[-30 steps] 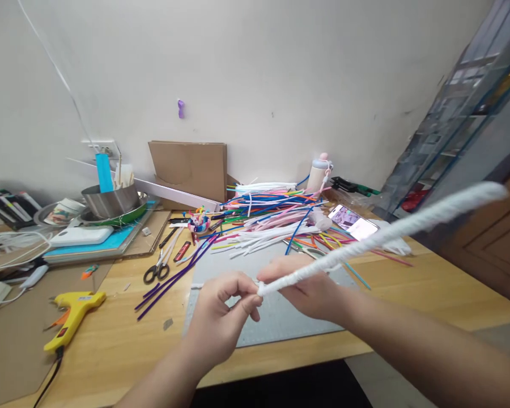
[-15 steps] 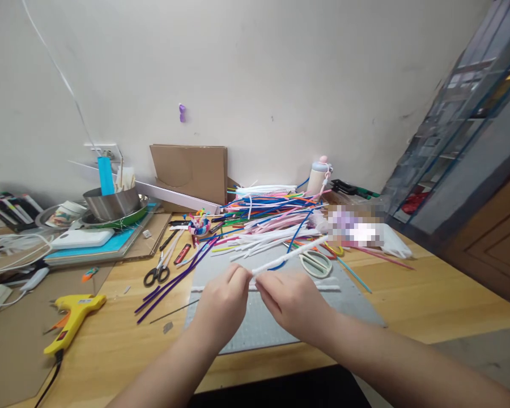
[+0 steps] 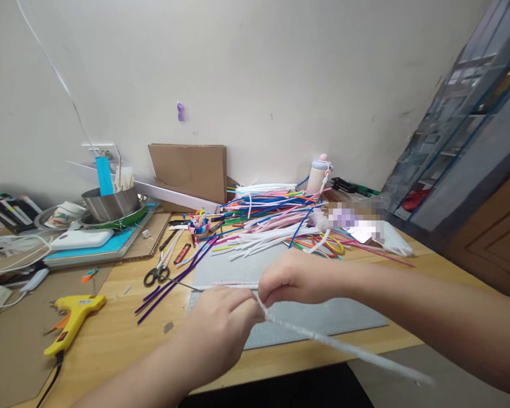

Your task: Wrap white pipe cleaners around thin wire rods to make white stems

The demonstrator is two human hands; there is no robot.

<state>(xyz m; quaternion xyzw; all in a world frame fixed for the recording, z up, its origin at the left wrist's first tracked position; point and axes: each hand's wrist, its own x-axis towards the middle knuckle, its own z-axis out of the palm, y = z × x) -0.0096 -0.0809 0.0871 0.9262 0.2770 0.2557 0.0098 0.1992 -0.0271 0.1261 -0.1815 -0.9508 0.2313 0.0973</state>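
Now the left hand (image 3: 227,320) pinches a white stick (image 3: 345,345), slanting over the grey mat (image 3: 340,314) past the near edge of the table (image 3: 272,361); right hand (image 3: 295,280) curled just beside, grip hard to tell.

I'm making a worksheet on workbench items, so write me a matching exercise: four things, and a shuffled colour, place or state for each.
Column one
1. glue gun
2. scissors
3. white rod
4. bottle

Column two
A. pink knob on top
B. held in the left hand
C. yellow body
D. black handles

Pairs: 1-C, 2-D, 3-B, 4-A
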